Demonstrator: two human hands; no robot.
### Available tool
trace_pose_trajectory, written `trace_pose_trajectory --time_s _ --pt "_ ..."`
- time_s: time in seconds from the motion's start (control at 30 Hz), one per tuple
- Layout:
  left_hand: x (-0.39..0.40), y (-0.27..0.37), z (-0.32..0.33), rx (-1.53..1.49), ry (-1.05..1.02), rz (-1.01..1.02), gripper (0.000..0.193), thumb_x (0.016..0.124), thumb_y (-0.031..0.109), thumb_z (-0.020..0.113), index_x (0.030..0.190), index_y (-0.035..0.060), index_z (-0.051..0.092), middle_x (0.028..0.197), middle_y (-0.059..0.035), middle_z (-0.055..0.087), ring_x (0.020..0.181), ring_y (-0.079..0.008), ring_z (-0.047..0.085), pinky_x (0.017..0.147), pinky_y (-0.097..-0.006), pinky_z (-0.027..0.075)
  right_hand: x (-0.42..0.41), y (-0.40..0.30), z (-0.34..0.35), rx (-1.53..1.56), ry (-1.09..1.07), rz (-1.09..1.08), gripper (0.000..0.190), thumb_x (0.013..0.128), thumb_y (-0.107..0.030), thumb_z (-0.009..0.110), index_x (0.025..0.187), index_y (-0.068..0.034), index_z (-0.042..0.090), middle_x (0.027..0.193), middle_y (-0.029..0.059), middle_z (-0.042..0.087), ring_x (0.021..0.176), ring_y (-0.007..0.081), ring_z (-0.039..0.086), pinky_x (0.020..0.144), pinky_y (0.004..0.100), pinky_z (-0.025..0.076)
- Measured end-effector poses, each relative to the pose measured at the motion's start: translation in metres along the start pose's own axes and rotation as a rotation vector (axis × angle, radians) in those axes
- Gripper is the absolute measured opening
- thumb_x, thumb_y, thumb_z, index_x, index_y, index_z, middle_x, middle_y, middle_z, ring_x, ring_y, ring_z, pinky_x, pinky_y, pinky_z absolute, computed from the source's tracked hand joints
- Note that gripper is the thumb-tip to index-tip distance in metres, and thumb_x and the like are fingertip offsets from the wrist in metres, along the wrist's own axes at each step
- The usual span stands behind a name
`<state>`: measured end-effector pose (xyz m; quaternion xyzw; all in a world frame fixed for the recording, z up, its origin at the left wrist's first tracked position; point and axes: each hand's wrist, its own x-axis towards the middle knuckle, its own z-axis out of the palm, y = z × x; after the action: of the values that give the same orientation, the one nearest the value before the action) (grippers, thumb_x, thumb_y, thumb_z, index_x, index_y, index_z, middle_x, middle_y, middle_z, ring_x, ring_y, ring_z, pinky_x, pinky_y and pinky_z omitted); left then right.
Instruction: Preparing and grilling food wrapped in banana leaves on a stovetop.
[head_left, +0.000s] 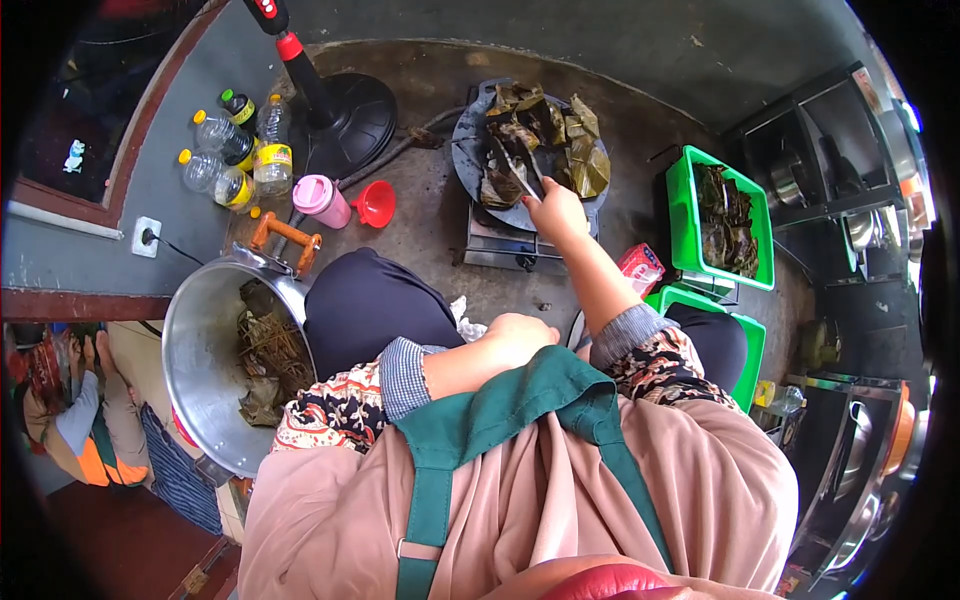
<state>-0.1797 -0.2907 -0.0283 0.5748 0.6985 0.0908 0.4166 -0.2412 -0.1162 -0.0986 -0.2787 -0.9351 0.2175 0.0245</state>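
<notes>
With metal tongs (517, 171) in its fingers, my right hand (557, 211) reaches over a round dark griddle (469, 154). The tips of the tongs are among charred leaf-wrapped parcels (517, 135); whether they pinch one I cannot tell. Greener leaf parcels (589, 165) lie along the griddle's right side. Beneath the griddle stands a portable gas stove (499, 244). My left hand (523, 335) rests in front of my body, its fingers curled and partly hidden; nothing shows in it.
At right, a green plastic basket (682, 217) holds browned leaf parcels. A large aluminium pot (196, 322) with leaf parcels stands at left. Plastic bottles (274, 161), a pink tumbler (322, 201), a red funnel (375, 204) and a black stand base (356, 120) are nearby. Another person (75, 427) sits far left.
</notes>
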Motion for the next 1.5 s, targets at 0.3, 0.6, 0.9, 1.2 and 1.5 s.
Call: trace_pose_trajectory --time_s 0.3,0.6,0.9,1.2,1.5 --pt "0.007 0.000 0.006 0.043 -0.003 0.023 0.029 0.081 0.024 0.047 0.100 0.0031 0.057 0.089 -0.0190 0.063 0.087 -0.0339 0.062 0.072 -0.0421 0.050 -0.023 0.042 0.036 0.114 -0.210 0.146 0.046 0.079 -0.031 0.061 0.108 0.003 0.056 0.092 0.0268 0.062 0.089 0.0385 0.060 0.080 0.0432 0.047" --pt "0.003 0.000 0.009 0.037 0.014 0.021 0.031 0.082 0.027 0.048 0.100 0.0039 0.056 0.087 -0.0192 0.063 0.085 -0.0342 0.062 0.070 -0.0426 0.050 -0.028 0.027 -0.024 -0.288 -0.275 0.015 0.035 0.079 -0.018 0.056 0.110 -0.002 0.056 0.096 0.0208 0.063 0.092 0.0346 0.061 0.081 0.0419 0.048" --pt "-0.001 0.007 -0.001 0.022 -0.038 -0.040 0.032 0.082 0.023 0.048 0.105 0.0056 0.060 0.101 -0.0150 0.064 0.097 -0.0288 0.062 0.079 -0.0377 0.049 -0.006 0.018 -0.044 -0.132 -0.057 -0.123 0.030 0.082 -0.024 0.057 0.097 0.002 0.056 0.085 0.0231 0.063 0.085 0.0391 0.060 0.078 0.0442 0.048" --pt "-0.003 0.009 -0.004 0.009 -0.051 -0.084 0.035 0.081 0.028 0.047 0.104 0.0051 0.061 0.101 -0.0163 0.064 0.096 -0.0295 0.062 0.079 -0.0388 0.049 0.028 -0.011 0.026 -0.258 -0.231 -0.069 0.023 0.085 -0.017 0.048 0.099 -0.003 0.060 0.097 0.0207 0.063 0.091 0.0351 0.062 0.079 0.0436 0.049" --pt "0.002 0.002 -0.001 0.009 -0.026 -0.082 0.034 0.081 0.026 0.047 0.103 0.0048 0.061 0.100 -0.0164 0.065 0.095 -0.0298 0.062 0.077 -0.0390 0.050 0.037 -0.009 -0.003 -0.104 0.027 -0.039 0.037 0.081 -0.027 0.058 0.102 0.003 0.056 0.084 0.0251 0.063 0.083 0.0390 0.061 0.076 0.0456 0.048"
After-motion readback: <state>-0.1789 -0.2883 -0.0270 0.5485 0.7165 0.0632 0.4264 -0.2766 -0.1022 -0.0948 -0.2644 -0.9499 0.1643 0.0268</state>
